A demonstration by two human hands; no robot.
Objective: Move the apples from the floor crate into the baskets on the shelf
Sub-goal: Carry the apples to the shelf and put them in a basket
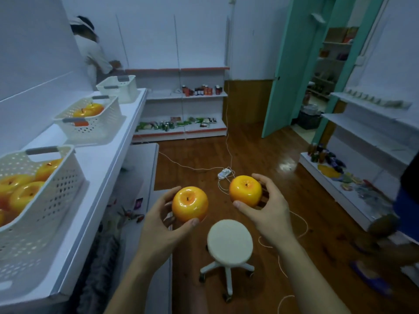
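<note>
Holding one apple in each hand, out in front above the wooden floor and a white stool (230, 240). Left hand (158, 225) clamping its apple (190, 204) between thumb below and fingers behind, stem up. Right hand (268, 208) gripping the other apple (245, 191) the same way, slightly higher and apart from the first. Facing past a white shelf (108, 168) on the left carrying three baskets: the near basket (45, 191) holding several apples, the middle basket (90, 123) holding one or two, the far basket (119, 87) showing no contents from this angle.
</note>
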